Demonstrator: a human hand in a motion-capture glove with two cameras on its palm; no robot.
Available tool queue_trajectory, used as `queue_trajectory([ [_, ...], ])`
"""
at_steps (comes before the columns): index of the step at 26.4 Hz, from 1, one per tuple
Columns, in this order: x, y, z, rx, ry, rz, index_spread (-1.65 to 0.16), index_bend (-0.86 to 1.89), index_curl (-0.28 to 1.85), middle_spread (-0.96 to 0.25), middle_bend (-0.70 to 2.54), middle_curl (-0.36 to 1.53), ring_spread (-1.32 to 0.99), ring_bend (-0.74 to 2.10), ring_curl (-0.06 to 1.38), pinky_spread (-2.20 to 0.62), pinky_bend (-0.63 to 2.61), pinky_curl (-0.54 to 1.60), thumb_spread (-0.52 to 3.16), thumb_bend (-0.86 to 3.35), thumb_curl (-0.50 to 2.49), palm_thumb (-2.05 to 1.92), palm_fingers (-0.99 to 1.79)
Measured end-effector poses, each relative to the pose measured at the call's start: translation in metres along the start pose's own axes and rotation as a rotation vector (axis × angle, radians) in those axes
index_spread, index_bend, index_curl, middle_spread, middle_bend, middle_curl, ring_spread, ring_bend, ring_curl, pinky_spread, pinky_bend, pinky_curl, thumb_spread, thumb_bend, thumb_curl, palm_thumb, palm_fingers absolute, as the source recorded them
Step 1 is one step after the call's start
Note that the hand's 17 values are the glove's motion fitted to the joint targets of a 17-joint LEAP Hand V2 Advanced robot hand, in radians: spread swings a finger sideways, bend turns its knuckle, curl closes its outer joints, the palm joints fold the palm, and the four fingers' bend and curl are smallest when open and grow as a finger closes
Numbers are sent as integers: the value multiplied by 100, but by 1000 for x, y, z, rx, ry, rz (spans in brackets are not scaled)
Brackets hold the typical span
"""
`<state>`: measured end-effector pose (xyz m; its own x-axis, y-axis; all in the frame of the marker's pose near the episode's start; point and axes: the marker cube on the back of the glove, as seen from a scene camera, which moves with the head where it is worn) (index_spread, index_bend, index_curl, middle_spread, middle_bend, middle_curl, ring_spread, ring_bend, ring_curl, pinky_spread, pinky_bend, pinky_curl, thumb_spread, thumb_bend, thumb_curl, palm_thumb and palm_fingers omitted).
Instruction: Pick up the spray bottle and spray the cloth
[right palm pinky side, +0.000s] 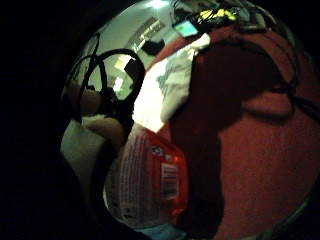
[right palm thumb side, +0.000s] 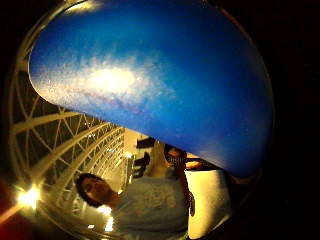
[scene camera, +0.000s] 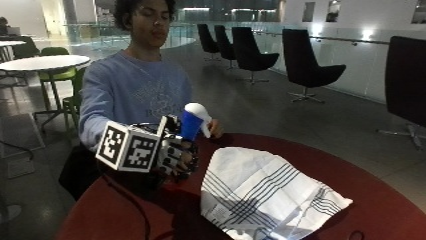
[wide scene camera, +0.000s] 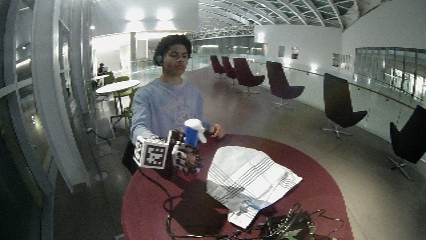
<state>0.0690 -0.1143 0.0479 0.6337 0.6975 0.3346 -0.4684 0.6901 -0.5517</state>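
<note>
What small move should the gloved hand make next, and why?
Probably squeeze the trigger: the right hand already holds the spray bottle upright above the table, its nozzle facing the cloth spread flat beside it.

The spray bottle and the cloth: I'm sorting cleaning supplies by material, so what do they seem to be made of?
The spray bottle, gripped by the gloved right hand, looks like plastic: a glossy blue top with a highlight, a white nozzle and a printed label. The cloth looks like thin woven fabric, white with dark stripes, matte, lying creased on the red table.
</note>
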Motion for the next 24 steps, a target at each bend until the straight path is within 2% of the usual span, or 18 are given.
queue_trajectory([
  [5, -16, -6, 9, -146, 34, 91, -23, 14, 31, -7, 41, 44, -6, 54, 36, 14, 27, 34, 91, -2, 48, 85, 115],
  [14, -17, -15, 34, -245, 9, 240, -21, 14, 33, -6, 40, 45, -5, 53, 37, 14, 27, 35, 92, -2, 50, 85, 115],
  [24, -21, -14, 40, -321, 69, 306, -20, 13, 34, -5, 40, 46, -5, 54, 38, 14, 27, 35, 94, -3, 51, 84, 115],
])
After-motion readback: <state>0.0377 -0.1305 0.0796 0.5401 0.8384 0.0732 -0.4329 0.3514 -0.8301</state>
